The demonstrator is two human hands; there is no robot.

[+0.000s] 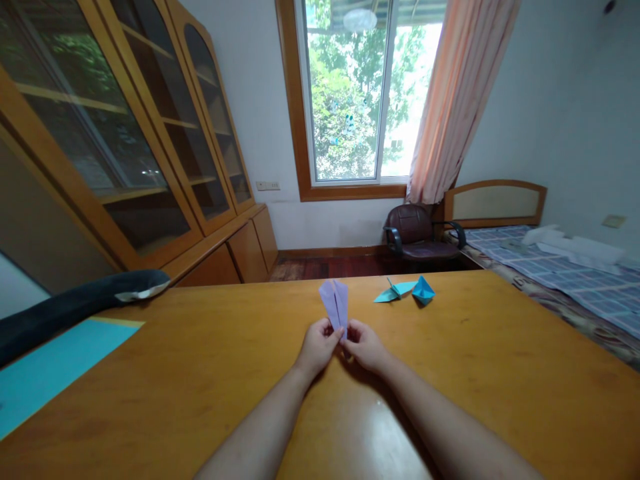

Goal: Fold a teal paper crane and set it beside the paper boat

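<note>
A folded lilac paper piece, narrow and pointed like a paper plane, stands upright above the wooden table. My left hand and my right hand both pinch its lower end, fingertips close together. The paper's two pointed flaps rise away from me. Beyond my hands, on the table, lie a teal folded paper figure and a blue folded paper boat, side by side and untouched.
A light blue sheet lies at the table's left edge with a dark grey soft object above it. A glass-fronted cabinet lines the left wall. An armchair and a bed stand beyond the table.
</note>
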